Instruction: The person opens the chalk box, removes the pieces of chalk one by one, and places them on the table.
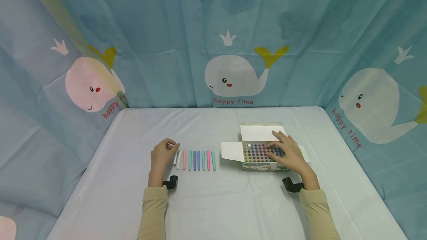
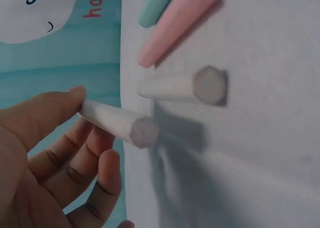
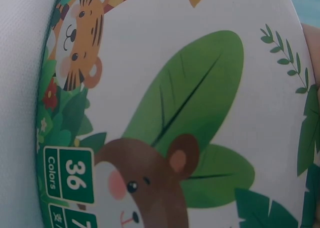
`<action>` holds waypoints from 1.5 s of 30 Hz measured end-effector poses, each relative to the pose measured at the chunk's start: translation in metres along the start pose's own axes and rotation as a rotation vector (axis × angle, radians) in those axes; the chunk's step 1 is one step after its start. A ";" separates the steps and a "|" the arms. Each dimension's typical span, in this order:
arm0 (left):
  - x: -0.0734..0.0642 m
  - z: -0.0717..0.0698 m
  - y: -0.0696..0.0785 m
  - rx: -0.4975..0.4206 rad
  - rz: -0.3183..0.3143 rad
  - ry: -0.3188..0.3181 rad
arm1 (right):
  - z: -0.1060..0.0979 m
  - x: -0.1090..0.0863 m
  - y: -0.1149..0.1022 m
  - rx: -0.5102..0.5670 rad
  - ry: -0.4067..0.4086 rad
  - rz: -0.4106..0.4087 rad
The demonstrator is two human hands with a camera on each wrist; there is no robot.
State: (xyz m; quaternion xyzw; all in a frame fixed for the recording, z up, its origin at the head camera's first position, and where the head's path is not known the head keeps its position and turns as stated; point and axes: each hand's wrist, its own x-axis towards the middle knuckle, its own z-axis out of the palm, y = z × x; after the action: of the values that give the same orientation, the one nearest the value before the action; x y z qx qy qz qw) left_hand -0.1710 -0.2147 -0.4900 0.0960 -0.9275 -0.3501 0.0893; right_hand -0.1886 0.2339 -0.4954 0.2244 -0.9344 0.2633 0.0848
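Observation:
Between thumb and fingertips, my left hand (image 1: 162,155) pinches one end of a white chalk stick (image 2: 117,122), lifted off the table. Beside it lies another white chalk stick (image 2: 175,86). A row of chalk runs rightward from there: a pink stick (image 1: 184,159), then green, blue and bright pink ones. My right hand (image 1: 288,153) lies over the right part of an open chalk box (image 1: 260,166), thumb and fingers spread above the upright chalk ends (image 1: 255,153). One finger reaches the raised lid. The box's printed side fills the right wrist view.
The box's back lid (image 1: 260,132) stands up, and its left flap (image 1: 232,151) spreads outward; the right flap is partly behind my hand. White cloth (image 1: 213,203) covers the table. Blue whale-print curtains (image 1: 186,80) enclose the back and sides.

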 end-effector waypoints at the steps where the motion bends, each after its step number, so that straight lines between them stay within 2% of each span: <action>1: 0.000 0.000 -0.001 0.009 -0.006 -0.004 | 0.000 0.000 0.000 0.000 0.001 -0.001; 5: 0.002 0.003 -0.008 0.044 -0.060 -0.034 | 0.000 0.000 0.001 0.000 0.004 -0.001; 10: 0.004 0.006 -0.014 0.058 -0.085 -0.056 | 0.000 0.000 0.001 -0.004 0.005 -0.004; 26: 0.003 0.010 -0.014 0.101 -0.101 -0.083 | 0.000 0.000 0.001 -0.003 -0.010 0.003; 45: 0.003 0.011 -0.012 0.123 -0.085 -0.061 | 0.002 -0.001 0.002 -0.011 0.003 -0.013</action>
State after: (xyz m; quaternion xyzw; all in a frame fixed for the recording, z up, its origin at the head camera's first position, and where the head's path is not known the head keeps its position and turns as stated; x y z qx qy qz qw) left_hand -0.1754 -0.2172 -0.5058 0.1298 -0.9446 -0.2987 0.0399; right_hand -0.1893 0.2351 -0.4980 0.2294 -0.9342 0.2582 0.0892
